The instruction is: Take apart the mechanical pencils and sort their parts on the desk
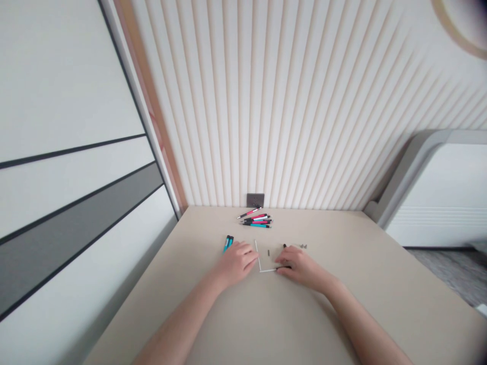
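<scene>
My left hand (239, 261) is closed, its fingertips at a thin white pen refill (256, 247) that slants across the tabletop. My right hand (297, 265) pinches a second slim white rod (268, 270) with a dark part at its right end, mostly covered by the fingers. The left ends of the two rods meet near one corner. Between the hands lies a small dark spring-like piece (268, 252). A short black part (284, 246) sits just beyond my right fingers. Past my left hand are two teal barrels (228, 241) with black ends, partly hidden.
Several red, teal and black pens (257, 221) lie in a loose pile toward the wall. Small grey tips (303, 246) rest right of my right hand. A dark wall socket (255, 199) is behind the beige table (243, 324). A white cabinet stands left, a padded headboard right.
</scene>
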The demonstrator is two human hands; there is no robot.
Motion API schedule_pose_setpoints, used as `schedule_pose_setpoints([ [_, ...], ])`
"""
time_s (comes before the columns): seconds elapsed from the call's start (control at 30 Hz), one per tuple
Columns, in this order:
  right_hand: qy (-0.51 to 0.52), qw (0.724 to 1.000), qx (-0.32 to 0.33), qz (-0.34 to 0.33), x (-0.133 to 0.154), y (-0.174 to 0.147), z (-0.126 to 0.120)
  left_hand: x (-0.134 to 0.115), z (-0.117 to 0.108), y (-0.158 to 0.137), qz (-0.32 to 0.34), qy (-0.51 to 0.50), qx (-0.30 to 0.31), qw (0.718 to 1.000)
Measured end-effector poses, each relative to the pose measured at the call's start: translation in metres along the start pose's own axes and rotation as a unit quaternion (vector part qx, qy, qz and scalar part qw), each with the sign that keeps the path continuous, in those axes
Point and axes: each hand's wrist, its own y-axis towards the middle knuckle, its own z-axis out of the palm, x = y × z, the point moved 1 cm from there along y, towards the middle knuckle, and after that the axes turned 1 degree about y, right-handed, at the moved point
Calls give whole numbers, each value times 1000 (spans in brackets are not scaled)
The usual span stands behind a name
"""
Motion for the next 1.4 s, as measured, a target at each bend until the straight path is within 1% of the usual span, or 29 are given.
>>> schedule_pose_setpoints([
  [0.1, -15, 1000, 15, 0, 0, -1, 3, -16, 2, 5, 36, 28, 28, 999],
  [0.2, -17, 999, 32, 3, 1, 0, 1, -22, 5, 6, 59, 48, 47, 996],
  [0.63, -40, 998, 42, 7, 7, -2, -2, -16, 2, 7, 60, 38, 70, 995],
  [0.8, -53, 998, 19, -4, 11, 0, -1, -17, 0, 7, 50, 33, 53, 997],
  [0.97, -43, 999, -17, -21, 15, 2, 2, -17, 3, 8, 42, 47, 24, 998],
  [1.07, -41, 999, -25, -3, 14, 3, 2, -14, 5, 7, 37, 49, 7, 998],
  [1.17, -41, 999, -32, 4, 12, 2, -2, -9, 5, 5, 18, 33, -6, 999],
  [1.27, -53, 998, -42, 10, 9, 0, -6, -5, 3, 4, -5, 19, -16, 1000],
  [1.4, -73, 995, -53, 33, 5, 1, -7, -2, 1, 3, -17, 11, -27, 999],
])
